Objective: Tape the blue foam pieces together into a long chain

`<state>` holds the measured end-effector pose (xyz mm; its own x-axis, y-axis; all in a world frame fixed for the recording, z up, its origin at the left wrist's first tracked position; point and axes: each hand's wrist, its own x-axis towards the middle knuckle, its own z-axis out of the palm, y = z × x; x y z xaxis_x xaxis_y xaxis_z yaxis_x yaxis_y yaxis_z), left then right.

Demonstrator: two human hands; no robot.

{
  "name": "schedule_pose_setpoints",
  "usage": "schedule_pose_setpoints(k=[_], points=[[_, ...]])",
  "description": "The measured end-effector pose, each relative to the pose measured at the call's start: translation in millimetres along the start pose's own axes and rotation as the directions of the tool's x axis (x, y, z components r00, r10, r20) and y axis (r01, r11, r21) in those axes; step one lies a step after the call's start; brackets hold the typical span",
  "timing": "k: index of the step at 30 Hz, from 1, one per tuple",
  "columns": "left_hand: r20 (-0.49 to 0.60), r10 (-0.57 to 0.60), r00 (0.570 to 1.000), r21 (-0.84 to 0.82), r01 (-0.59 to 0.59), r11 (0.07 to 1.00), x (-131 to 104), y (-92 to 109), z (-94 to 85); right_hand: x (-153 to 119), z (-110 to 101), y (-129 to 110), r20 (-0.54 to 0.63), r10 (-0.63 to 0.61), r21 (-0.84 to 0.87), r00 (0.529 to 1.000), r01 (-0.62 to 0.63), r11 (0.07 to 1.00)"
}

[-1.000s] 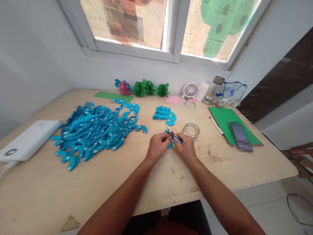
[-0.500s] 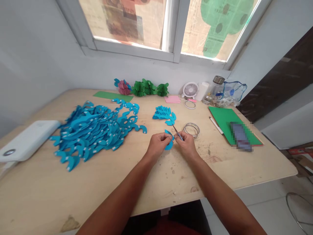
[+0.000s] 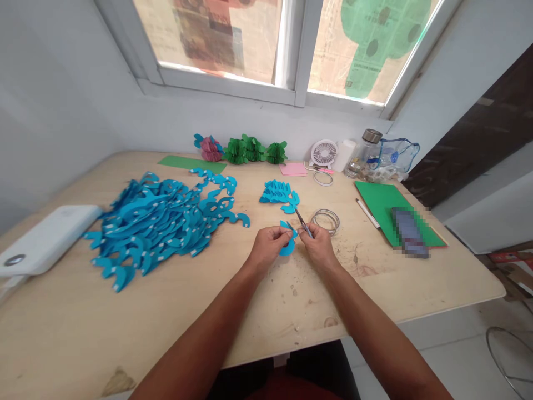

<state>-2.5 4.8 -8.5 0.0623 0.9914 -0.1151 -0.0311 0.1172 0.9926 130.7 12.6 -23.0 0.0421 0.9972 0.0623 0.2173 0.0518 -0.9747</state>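
Observation:
Near the middle of the table, my left hand (image 3: 270, 243) is closed, thumb and forefinger pinching a small curved piece of blue paper (image 3: 286, 250). Close beside it on the right, my right hand (image 3: 317, 244) grips slim, dark, pointed tweezers (image 3: 303, 222) that angle up and to the left. Its fingertips are near the paper's right edge; whether they touch it I cannot tell. Just beyond the hands lies a small cluster of folded blue paper pieces (image 3: 275, 191). To the left spreads a large heap of blue paper strips (image 3: 162, 216) with white patches.
Tape rings (image 3: 326, 221) lie just beyond my right hand. At right are a pen (image 3: 368, 213), green sheets (image 3: 375, 194) and a blurred phone (image 3: 410, 232). A white power bank (image 3: 50, 239) sits far left. Paper flowers (image 3: 253, 149), a small fan (image 3: 324, 153) and a bottle (image 3: 366, 151) line the back.
The tweezers' tip has shifted slightly to the right. Both hands stay almost in place, with the blue paper still in the left.

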Motion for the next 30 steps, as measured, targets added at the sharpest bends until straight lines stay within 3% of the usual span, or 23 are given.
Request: schedule_pose_setpoints(k=[13,30], points=[[-0.042,0.023,0.999,-0.023,-0.024,0.999,-0.3,1.6,-2.2,-2.9,-0.7,-2.4,0.045,-0.007,0.027,0.999,0.006,1.0],[0.006,-0.002,1.0,0.033,0.001,0.999,2.2,-2.8,-3.4,-1.4,-3.5,0.9,-0.016,-0.15,-0.275,0.988,0.14,0.951]])
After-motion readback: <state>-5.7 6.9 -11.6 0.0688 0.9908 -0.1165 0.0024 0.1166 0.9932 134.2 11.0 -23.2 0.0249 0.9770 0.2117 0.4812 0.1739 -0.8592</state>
